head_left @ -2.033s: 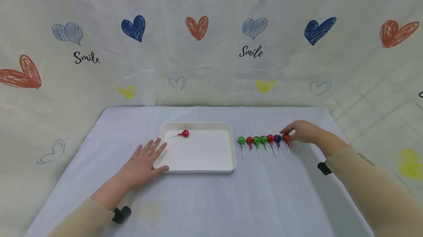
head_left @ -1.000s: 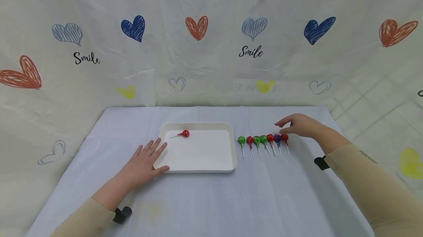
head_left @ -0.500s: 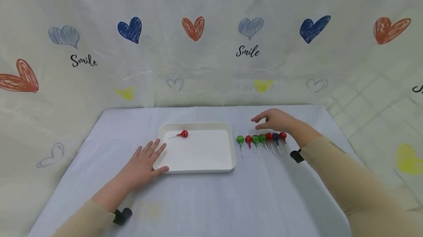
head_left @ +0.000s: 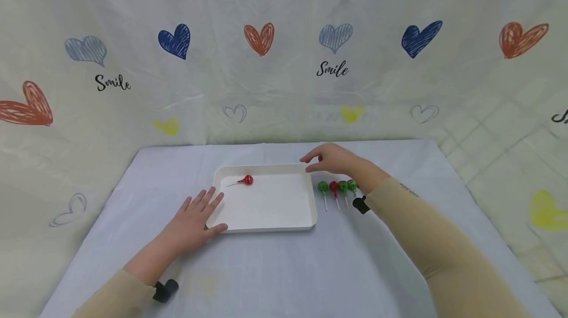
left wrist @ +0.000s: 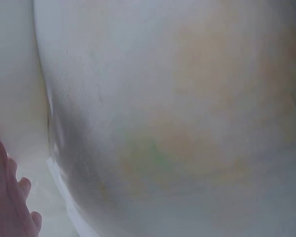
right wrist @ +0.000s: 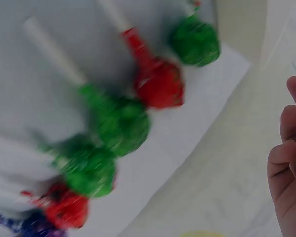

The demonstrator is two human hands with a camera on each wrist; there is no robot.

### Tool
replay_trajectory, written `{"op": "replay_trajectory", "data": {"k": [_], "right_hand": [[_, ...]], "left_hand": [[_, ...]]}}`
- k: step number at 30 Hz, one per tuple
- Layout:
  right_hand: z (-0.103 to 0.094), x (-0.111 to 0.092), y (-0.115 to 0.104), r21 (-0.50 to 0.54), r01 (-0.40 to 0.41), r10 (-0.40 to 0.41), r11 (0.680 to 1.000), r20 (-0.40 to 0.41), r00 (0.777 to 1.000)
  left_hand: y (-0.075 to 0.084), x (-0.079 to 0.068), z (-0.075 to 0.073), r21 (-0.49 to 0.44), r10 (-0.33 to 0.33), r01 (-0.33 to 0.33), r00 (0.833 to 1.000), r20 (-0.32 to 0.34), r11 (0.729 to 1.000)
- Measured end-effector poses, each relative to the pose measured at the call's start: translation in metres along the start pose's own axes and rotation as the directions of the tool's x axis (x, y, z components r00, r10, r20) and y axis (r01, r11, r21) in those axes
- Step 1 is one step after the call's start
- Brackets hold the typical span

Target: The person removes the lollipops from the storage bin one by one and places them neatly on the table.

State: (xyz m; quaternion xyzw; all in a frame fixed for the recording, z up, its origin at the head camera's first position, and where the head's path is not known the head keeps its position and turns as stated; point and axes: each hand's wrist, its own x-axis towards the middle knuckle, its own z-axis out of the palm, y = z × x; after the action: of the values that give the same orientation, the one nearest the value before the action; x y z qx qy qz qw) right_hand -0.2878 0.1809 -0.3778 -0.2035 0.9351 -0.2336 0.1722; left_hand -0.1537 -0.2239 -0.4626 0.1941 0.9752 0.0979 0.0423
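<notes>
A white tray (head_left: 262,209) lies on the table with one red lollipop (head_left: 248,180) near its back left. My left hand (head_left: 188,224), fingers spread, rests at the tray's left edge. My right hand (head_left: 335,159) hovers over the tray's back right corner, fingers loosely bent and holding nothing. Right of the tray runs a row of wrapped lollipops, sticks toward me: a green lollipop (head_left: 322,187), a red lollipop (head_left: 334,187), then two more green. My right forearm hides the row's far end. The right wrist view shows another red lollipop (right wrist: 66,207) and a purple lollipop (right wrist: 37,226) there.
A white cloth (head_left: 275,273) covers the table. Behind it hangs a pale backdrop (head_left: 284,86) printed with hearts and "Smile". The left wrist view shows mostly blurred cloth.
My right hand has left the red lollipop at the row's right end and swept left above the row to the tray's corner, carrying nothing. My left hand has stayed in place.
</notes>
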Motion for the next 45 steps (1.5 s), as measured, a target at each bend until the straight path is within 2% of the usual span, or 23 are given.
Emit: {"op": "replay_trajectory", "data": {"k": [11, 14, 21, 26, 30, 37, 45], "right_hand": [[0.027, 0.045, -0.047, -0.030, 0.095, -0.093, 0.995, 0.064, 0.994], [0.034, 0.052, -0.059, -0.053, 0.123, -0.119, 0.991, 0.077, 0.990], [0.047, 0.064, -0.085, -0.131, 0.172, -0.160, 0.976, 0.102, 0.982], [0.059, 0.077, -0.102, -0.155, 0.180, -0.163, 0.971, 0.118, 0.980], [0.069, 0.086, -0.109, -0.183, 0.156, -0.131, 0.971, 0.142, 0.981], [0.079, 0.094, -0.112, -0.323, 0.167, -0.128, 0.932, 0.139, 0.982], [0.087, 0.103, -0.116, -0.382, 0.173, -0.120, 0.908, 0.159, 0.980]], "left_hand": [[-0.002, 0.001, 0.005, -0.006, 0.002, -0.002, 1.000, -0.007, 1.000], [-0.002, 0.002, 0.006, -0.011, 0.013, -0.013, 1.000, -0.021, 1.000], [0.000, 0.003, 0.007, -0.003, 0.011, -0.011, 1.000, -0.007, 1.000], [0.000, 0.002, 0.007, 0.001, 0.003, -0.003, 1.000, -0.013, 1.000], [-0.001, 0.003, 0.008, 0.001, 0.000, 0.000, 1.000, -0.012, 1.000], [-0.002, 0.007, 0.006, 0.017, -0.008, 0.008, 1.000, -0.012, 1.000], [-0.005, 0.005, 0.003, 0.018, -0.010, 0.011, 1.000, -0.008, 1.000]]}}
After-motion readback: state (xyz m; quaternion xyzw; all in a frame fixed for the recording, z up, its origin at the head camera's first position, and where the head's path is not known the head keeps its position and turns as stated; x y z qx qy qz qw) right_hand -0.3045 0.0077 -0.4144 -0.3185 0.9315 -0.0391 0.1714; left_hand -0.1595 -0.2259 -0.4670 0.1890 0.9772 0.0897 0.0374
